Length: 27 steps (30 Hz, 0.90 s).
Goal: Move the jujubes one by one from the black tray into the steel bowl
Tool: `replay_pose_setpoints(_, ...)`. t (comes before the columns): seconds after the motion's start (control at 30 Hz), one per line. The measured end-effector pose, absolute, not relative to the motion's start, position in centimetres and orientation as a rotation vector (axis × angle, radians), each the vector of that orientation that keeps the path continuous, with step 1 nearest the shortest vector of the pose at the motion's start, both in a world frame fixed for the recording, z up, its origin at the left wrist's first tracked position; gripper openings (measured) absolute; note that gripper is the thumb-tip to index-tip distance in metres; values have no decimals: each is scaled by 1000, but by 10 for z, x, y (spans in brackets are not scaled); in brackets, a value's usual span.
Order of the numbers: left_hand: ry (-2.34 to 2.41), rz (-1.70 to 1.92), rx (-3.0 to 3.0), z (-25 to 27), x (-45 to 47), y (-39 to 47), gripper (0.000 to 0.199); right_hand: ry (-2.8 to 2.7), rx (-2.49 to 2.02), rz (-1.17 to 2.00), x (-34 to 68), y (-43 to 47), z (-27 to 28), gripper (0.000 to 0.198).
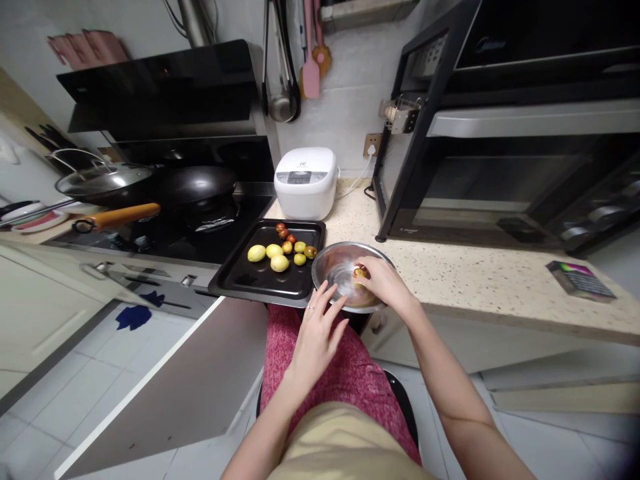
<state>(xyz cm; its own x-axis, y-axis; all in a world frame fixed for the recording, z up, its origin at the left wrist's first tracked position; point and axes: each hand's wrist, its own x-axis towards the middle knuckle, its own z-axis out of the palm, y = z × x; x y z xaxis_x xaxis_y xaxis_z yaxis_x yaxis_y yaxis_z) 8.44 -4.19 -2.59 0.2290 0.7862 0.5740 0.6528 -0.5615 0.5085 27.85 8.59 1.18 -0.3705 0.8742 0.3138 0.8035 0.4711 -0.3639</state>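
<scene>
A black tray [245, 281] holds yellow fruit [279, 263] and little red fruit [283, 234]. Next, the left hand [317, 327] has its grip loose, fingers spread by the bowl's near edge. The shiny bowl [333, 263] touches or nearly touches the tray. Inside it, the right hand's [384, 280] grip pinches a small red-and-yellow fruit [359, 273].

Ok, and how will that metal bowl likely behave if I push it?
The bowl is probably stiff and fairly light for its size, since its wall looks like thin, shiny metal. It may slide readily, as the counter looks smooth. Pressing down on its near rim might tip it, because it sits right by the counter's front edge.
</scene>
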Motion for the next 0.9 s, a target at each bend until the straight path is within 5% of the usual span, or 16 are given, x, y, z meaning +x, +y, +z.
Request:
replay_pose_setpoints(0.37,1664,1438,2233,5,36,-6,35,-1832,-1049,112,283,9,17,13)
replay_pose_setpoints(0.67,1919,436,2484,26,8,82,31,-1751,-929,-21,274,-20,10,15)
replay_pose_setpoints(0.9,1977,309,2496,30,16,87,32,-1738,-954,-19,278,-20,-2,15)
